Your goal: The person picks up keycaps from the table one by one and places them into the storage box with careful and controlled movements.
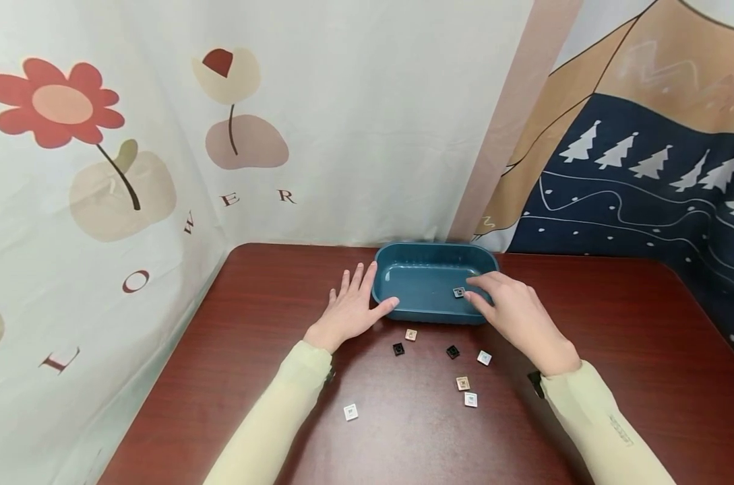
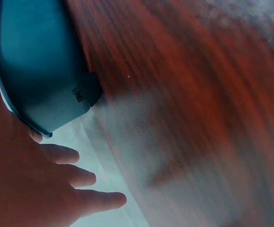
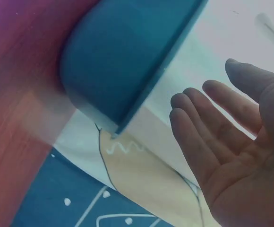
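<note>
A blue plastic basin (image 1: 427, 315) stands on the table near the wall. My left hand (image 1: 351, 310) lies at its left end with fingers spread and straight, index finger and thumb at the rim. Over the basin's right end is my right hand (image 1: 515, 313); in the right wrist view its fingers are loosely bent with nothing between them. Just left of those fingertips, a small dark square keycap (image 1: 460, 292) shows against the basin's inside. In front of the basin lie several more keycaps, among them a beige keycap (image 1: 411, 335), a black keycap (image 1: 453, 351) and a white keycap (image 1: 484, 358).
Closer to the front of the dark red wooden table (image 1: 403, 451) lie another beige keycap (image 1: 462, 383), a white keycap (image 1: 471, 400) beside it and one white keycap (image 1: 351, 412) off to the left. Printed curtains (image 1: 354, 121) hang right behind the table's back edge.
</note>
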### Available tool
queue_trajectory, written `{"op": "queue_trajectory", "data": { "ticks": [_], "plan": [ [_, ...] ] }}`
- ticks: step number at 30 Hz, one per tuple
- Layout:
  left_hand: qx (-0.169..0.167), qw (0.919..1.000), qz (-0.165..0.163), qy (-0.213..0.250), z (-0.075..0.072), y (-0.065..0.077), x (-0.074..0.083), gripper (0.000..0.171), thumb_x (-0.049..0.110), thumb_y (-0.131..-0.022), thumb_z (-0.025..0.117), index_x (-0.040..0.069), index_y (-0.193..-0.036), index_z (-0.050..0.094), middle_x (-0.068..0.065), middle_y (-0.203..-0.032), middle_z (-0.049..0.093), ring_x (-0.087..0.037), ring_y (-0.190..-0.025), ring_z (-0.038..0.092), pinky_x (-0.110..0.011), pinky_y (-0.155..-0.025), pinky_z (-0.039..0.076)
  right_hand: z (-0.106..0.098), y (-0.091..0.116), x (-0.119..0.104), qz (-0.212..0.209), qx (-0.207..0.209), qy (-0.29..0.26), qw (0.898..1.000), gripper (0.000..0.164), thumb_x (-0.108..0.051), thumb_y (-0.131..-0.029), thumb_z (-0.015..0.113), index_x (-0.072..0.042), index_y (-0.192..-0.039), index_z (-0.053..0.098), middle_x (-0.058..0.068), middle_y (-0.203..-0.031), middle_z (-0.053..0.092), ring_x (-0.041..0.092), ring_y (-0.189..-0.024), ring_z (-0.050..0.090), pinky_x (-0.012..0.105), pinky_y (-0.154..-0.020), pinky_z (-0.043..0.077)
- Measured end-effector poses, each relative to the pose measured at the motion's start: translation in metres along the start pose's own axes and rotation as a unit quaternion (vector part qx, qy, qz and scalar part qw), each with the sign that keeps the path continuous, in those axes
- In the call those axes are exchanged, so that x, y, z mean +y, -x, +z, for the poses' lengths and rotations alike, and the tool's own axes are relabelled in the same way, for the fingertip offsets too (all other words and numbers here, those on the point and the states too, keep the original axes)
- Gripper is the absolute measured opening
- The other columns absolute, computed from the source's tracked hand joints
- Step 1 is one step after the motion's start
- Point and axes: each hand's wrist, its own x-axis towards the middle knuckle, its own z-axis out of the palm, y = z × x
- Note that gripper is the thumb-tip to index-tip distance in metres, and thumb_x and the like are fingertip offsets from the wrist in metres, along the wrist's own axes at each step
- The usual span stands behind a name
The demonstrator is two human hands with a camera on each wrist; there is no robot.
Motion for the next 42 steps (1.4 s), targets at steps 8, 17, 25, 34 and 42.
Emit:
{"op": "queue_trajectory", "data": {
  "ticks": [8, 17, 25, 34, 42],
  "plan": [
    [0.003, 1.0, 0.0, 0.004, 0.001, 0.0, -0.001, 0.098, 0.078, -0.096, 0.042, 0.026, -0.168, 0.001, -0.013, -0.174, 0.003, -0.042, -0.158, 0.002, -0.069, -0.12, 0.013, -0.005, 0.03, -0.007, -0.025, 0.026, 0.013, 0.999, 0.029, -0.019, -0.094, 0.078, -0.007, -0.12, 0.076, 0.009, -0.113, 0.073, 0.025, -0.1, 0.072, 0.048, -0.079, 0.059],
    [0.007, 1.0, 0.003, 0.006, 0.002, -0.001, -0.003, 0.099, 0.079, -0.096, 0.042, 0.025, -0.169, 0.003, -0.013, -0.174, 0.004, -0.043, -0.158, 0.003, -0.07, -0.119, 0.014, 0.003, 0.056, -0.01, -0.045, 0.016, 0.034, 0.998, 0.03, -0.021, -0.089, 0.083, -0.008, -0.115, 0.078, 0.007, -0.106, 0.074, 0.023, -0.092, 0.072, 0.046, -0.074, 0.06],
    [0.002, 0.9999, 0.003, 0.011, 0.0, 0.001, -0.002, 0.099, 0.078, -0.096, 0.043, 0.025, -0.169, 0.001, -0.013, -0.174, 0.003, -0.042, -0.158, 0.002, -0.07, -0.119, 0.012, 0.013, 0.071, -0.006, -0.049, -0.033, 0.042, 0.997, 0.029, -0.022, -0.089, 0.083, -0.01, -0.115, 0.078, 0.003, -0.11, 0.072, 0.02, -0.096, 0.071, 0.044, -0.077, 0.06],
    [0.007, 0.9999, 0.006, 0.011, 0.001, 0.0, -0.001, 0.1, 0.079, -0.096, 0.043, 0.024, -0.169, 0.004, -0.013, -0.174, 0.004, -0.043, -0.158, 0.002, -0.071, -0.119, 0.012, 0.02, 0.078, 0.002, -0.073, -0.097, 0.071, 0.99, 0.037, -0.019, -0.086, 0.086, -0.01, -0.12, 0.076, 0.005, -0.116, 0.068, 0.023, -0.098, 0.069, 0.044, -0.078, 0.06],
    [0.018, 0.9995, 0.02, -0.019, 0.001, -0.001, -0.001, 0.1, 0.079, -0.096, 0.041, 0.021, -0.169, 0.006, -0.01, -0.174, 0.0, -0.041, -0.158, 0.001, -0.072, -0.118, 0.014, 0.025, 0.077, 0.006, -0.083, -0.118, 0.066, 0.987, 0.038, -0.011, -0.084, 0.087, -0.008, -0.119, 0.075, 0.005, -0.113, 0.067, 0.021, -0.094, 0.069, 0.04, -0.075, 0.059]
  ]
}}
